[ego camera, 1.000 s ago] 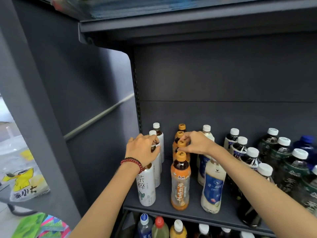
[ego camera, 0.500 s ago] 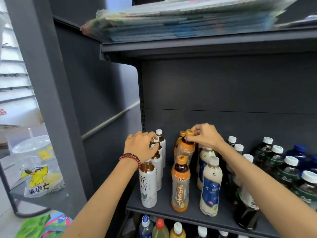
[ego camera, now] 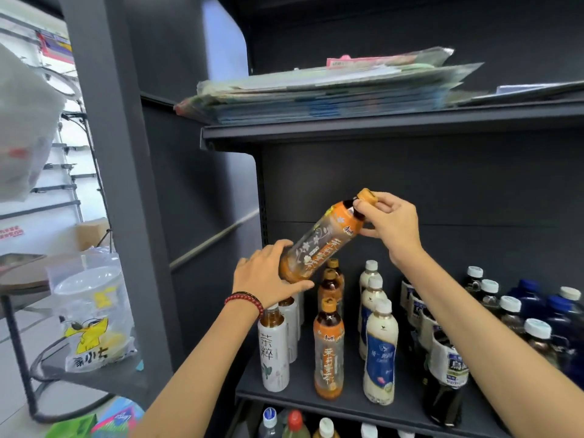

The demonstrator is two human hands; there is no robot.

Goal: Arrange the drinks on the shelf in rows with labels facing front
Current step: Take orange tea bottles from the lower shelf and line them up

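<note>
Hanging in the air above the shelf [ego camera: 303, 395], an orange-labelled tea bottle [ego camera: 319, 245] is tilted, its orange cap up to the right and its base down to the left, held clear of the drinks below by both hands. The right hand [ego camera: 393, 224] pinches the cap and neck between the thumb and curled fingertips. The left hand [ego camera: 268, 276], with a red bead bracelet [ego camera: 245, 300] at its wrist, grips the base, its fingers and thumb curled round the bottom end. Directly beneath stands a row of 3 matching orange tea bottles [ego camera: 328, 352], all upright, the front bottle showing its label to the camera. Just left of that row stand white-sleeved tea bottles [ego camera: 273, 354], partly hidden behind the left forearm. Just right of it, 3 cream bottles with blue labels [ego camera: 380, 352] form another row running front to back. Farther right come dark bottles with white caps [ego camera: 448, 369], partly covered by the right forearm, and blue bottles [ego camera: 559, 314] at the far edge. An upper shelf [ego camera: 379, 129] carries a stack of flat plastic-wrapped packets [ego camera: 316, 93]. Caps of more bottles [ego camera: 295, 418] show on the level below. Outside the unit to the left, a clear plastic bag with a yellow cartoon figure [ego camera: 91, 317] sits on a dark stand.
</note>
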